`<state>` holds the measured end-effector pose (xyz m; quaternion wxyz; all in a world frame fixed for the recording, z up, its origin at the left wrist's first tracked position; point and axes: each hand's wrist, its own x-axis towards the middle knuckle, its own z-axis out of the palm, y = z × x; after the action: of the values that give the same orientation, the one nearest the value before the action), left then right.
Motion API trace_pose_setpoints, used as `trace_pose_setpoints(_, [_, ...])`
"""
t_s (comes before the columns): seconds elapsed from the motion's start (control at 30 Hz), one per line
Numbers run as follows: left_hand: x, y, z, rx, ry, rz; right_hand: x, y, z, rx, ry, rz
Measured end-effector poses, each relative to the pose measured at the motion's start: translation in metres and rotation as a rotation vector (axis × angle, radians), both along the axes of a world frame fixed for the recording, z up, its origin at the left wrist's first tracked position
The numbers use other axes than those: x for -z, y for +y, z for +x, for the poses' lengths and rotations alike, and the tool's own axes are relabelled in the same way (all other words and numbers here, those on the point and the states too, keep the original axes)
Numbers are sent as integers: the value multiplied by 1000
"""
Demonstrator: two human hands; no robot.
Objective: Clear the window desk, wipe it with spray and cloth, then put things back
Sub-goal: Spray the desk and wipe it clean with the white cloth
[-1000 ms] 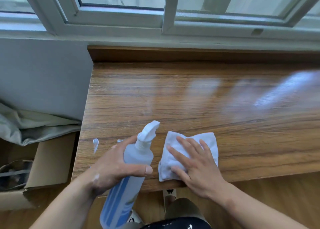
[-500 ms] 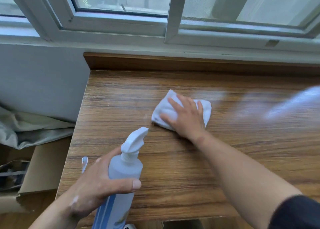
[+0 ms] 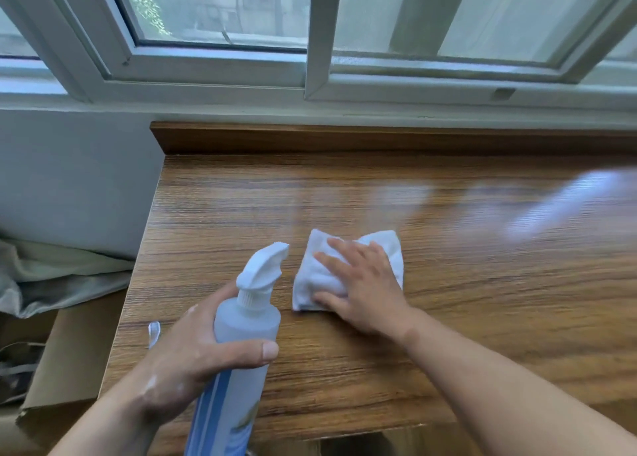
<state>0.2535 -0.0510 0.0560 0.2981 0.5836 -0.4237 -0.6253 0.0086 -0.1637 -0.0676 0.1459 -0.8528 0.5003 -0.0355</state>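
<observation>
A wooden desk (image 3: 448, 317) runs under the window. My left hand (image 3: 193, 355) is wrapped around a pale blue spray bottle (image 3: 241, 324) with a white trigger head, held tilted over the desk's front left part. My right hand (image 3: 365, 283) lies flat, fingers spread, pressing a folded white cloth (image 3: 312, 276) onto the desk just right of the bottle's nozzle. Most of the cloth's right half is hidden under the hand.
A small white foam smear (image 3: 153, 331) sits near the desk's left edge. Left of the desk stand an open cardboard box (image 3: 69, 352) and a grey-green fabric (image 3: 51, 276). The white window frame (image 3: 317, 76) and a raised wooden ledge (image 3: 379, 138) bound the far side.
My right hand pushed the cloth away toward the middle of the desk, then pulled it back nearer to the bottle. The bottle stayed in my left hand.
</observation>
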Motion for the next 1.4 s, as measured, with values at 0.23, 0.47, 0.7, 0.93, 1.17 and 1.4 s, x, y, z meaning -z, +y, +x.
trace_pose_setpoints(0.23, [1,-6,-3,32,-27,-27,17,108,-53,-107,33,-89])
trace_pose_setpoints(0.47, [3,-23,-1,14,-71,-43,11,14,-21,34,111,-24])
trace_pose_setpoints(0.7, [0,-50,-6,-4,-110,-56,2,-160,41,180,136,-12])
trace_pose_setpoints(0.93, [4,-57,-9,-86,-44,3,7,-180,53,107,148,-62])
trace_pose_setpoints(1.17, [-7,-43,0,-65,66,47,4,-70,45,-202,18,-4])
trace_pose_setpoints(1.4, [-3,-24,19,-75,65,63,14,68,-29,-229,-33,-120])
